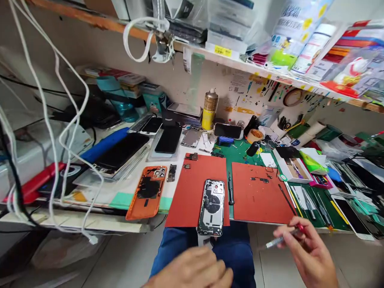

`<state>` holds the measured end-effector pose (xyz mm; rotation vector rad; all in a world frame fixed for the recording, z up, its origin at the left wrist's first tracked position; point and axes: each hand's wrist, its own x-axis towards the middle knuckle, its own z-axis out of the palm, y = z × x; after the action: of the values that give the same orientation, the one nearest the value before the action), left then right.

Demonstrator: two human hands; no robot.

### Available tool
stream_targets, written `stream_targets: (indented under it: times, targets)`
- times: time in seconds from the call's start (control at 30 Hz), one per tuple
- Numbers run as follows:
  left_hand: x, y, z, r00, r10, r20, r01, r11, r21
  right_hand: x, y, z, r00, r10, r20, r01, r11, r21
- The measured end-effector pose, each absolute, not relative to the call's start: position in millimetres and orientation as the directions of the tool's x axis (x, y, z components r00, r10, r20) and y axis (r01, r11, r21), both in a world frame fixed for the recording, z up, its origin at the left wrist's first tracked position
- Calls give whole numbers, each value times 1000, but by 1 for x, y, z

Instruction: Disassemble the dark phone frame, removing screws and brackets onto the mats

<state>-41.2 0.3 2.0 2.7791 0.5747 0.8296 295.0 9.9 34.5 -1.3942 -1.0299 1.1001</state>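
My right hand [312, 252] holds a slim screwdriver [277, 241] with a grey knurled shaft and a red end, right of my lap and below the mats. My left hand [195, 270] is blurred at the bottom centre, its fingers curled over; whether it holds anything is hidden. An opened phone housing [212, 208] with a dark round coil lies on the left red mat [186, 200], its lower end past the mat's edge. A dark screwdriver [231, 188] lies between the two mats. Small parts [264, 180] rest on the right red mat [255, 200].
An orange phone back [147, 192] and dark-screened phones [168, 139] lie on the left. A yellow spray can [210, 109] stands behind the mats. Tools [312, 204] and boxes [292, 164] are on the right. White cables [55, 120] hang at left; a loaded shelf [240, 66] crosses above.
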Motion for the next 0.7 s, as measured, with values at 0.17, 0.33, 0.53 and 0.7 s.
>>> stream_targets:
  times: [0.17, 0.33, 0.53, 0.7]
  targets:
    - [-88, 42, 23, 653, 605, 455, 665, -746, 37, 191, 81, 48, 222, 924, 311, 59, 306, -950]
    - [-82, 60, 5, 637, 711, 299, 736, -676, 40, 152, 109, 24, -104, 708, 699, 510, 641, -573]
    - [-79, 64, 1, 636, 694, 337, 689, -708, 158, 161, 116, 17, -443, 518, 732, 448, 835, -319]
    - [-81, 69, 6, 610, 700, 371, 653, -710, 265, 167, 127, 36, -745, 311, 590, 348, 936, -55]
